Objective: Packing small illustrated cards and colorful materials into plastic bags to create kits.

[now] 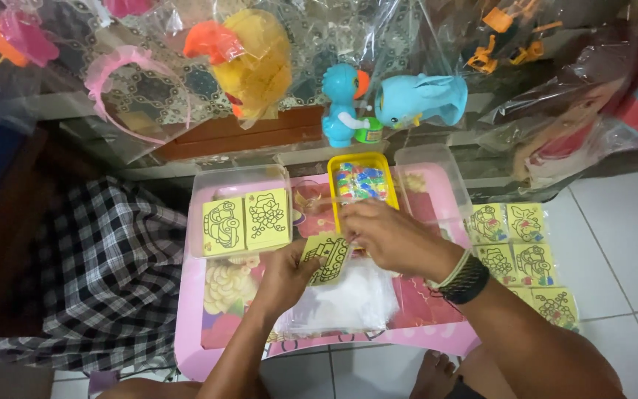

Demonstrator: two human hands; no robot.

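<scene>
Fingers of left hand (283,275) pinch one yellow picture card (326,258), middle of frame, over pink table (193,325). Right hand (387,235) curled, fingertips touch card's top edge; grip unclear. Stack of clear bags (345,299) under card. Two more cards (246,221) in clear box, left. Six cards (522,255) on floor, right. One yellow tray (361,185) behind hands. Two blue toys (393,103) at top.

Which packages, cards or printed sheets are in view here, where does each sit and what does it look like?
Card: in both hands, yellow, black line drawing.
Two cards: clear box at left, yellow squares.
Card sheets: on floor at right, yellow, wrapped.
Clear bags: table centre, whitish pile.
Yellow tray: table's far edge, holds colourful packets.
</scene>
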